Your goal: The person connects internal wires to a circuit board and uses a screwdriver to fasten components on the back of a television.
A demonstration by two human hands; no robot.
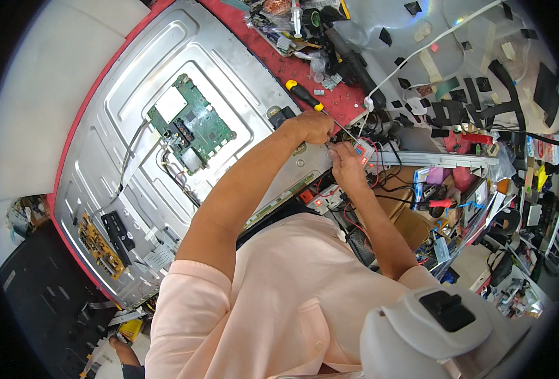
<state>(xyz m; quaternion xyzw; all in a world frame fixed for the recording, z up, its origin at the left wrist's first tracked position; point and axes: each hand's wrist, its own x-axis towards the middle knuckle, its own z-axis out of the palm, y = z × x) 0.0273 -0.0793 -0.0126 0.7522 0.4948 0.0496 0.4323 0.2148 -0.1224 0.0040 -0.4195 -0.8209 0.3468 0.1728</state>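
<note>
At the right corner of a large silver metal panel, my two hands work close together. My left hand is closed with its fingers curled; what lies in its grip is hidden. Just below and to its right, my right hand is closed in a pinch, the thing in it too small to name. Beyond my left hand lies a screwdriver with a yellow and black handle, its shaft slanting toward a small red and white device beside my right fingers. Thin red wires run near that device.
On the panel sit a green circuit board and a tan board with cables. The panel rests on a red surface. Loose parts and tools crowd the back. Cables, a metal rail and clutter fill the right.
</note>
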